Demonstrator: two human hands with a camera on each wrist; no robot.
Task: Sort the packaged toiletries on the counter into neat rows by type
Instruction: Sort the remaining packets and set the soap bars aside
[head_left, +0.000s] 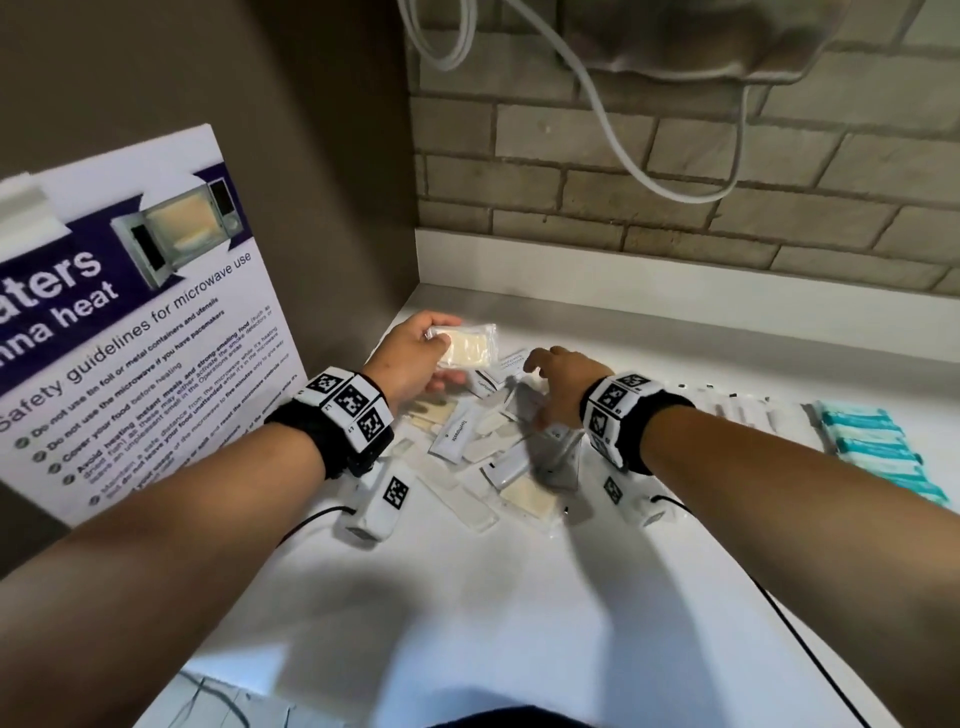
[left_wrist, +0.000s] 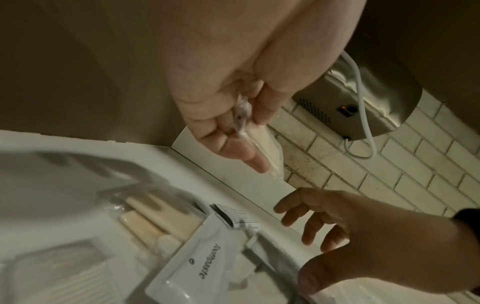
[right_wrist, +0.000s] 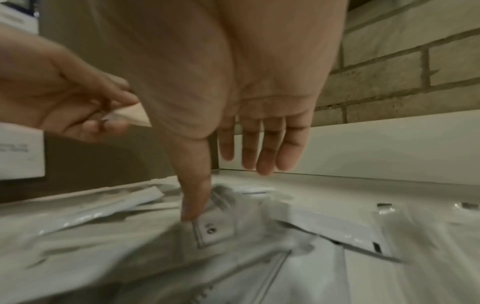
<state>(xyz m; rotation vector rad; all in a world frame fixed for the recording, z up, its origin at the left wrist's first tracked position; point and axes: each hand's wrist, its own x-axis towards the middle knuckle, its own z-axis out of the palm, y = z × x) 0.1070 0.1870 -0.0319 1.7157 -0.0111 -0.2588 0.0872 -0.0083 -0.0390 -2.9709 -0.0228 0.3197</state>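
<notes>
The left hand (head_left: 410, 358) pinches a clear-wrapped cream soap packet (head_left: 466, 346) by its crinkly sealed end, thumb on one side, fingers underneath, and holds it up off the counter just left of centre in the head view. The right hand (head_left: 563, 382) holds nothing: fingers are straight and spread, with only the thumb tip (right_wrist: 191, 211) poking down onto a blurry white sachet in the pile. My guess is these packets weigh next to nothing and the film is slick and floppy, so grabbing the seam edge like this beats squeezing the flat face, and the soap inside is probably stiff enough not to fold. The unsorted pile (head_left: 498, 447) sits mid-frame under both hands on the white counter (head_left: 519, 613), including a toothpaste sachet (head_left: 460, 428). At the right edge there's already a row of teal packets (head_left: 878, 452) with a row of pale ones (head_left: 743, 410) beside it. A microwave safety sign (head_left: 140, 322) leans at the left.
</notes>
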